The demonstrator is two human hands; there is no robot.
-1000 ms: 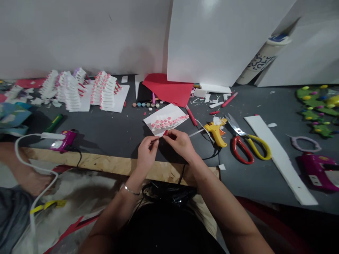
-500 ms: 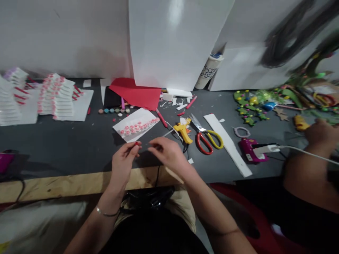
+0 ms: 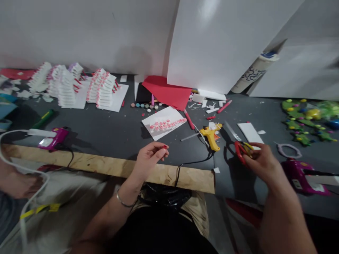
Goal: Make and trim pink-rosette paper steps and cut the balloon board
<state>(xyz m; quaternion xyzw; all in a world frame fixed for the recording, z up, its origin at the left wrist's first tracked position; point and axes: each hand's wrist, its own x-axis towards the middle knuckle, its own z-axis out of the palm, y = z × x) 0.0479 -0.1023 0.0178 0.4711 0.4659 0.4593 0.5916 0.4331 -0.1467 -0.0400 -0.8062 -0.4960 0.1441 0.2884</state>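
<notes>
Left fingers (image 3: pixel 158 149) pinch a red scrap (image 3: pixel 165 146) (right hand (image 3: pixel 261 164) grips scissors (image 3: pixel 238 151)).

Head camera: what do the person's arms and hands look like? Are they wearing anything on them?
Both hands are bare, with no gloves. The left hand has a thin silver bracelet at the wrist; the right hand shows none. No sleeves show on the forearms, and a dark top shows between them.

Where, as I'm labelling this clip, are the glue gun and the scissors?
glue gun (image 3: pixel 211 137), head view, on its yellow body
scissors (image 3: pixel 231 131), head view, on the metal blades
</notes>
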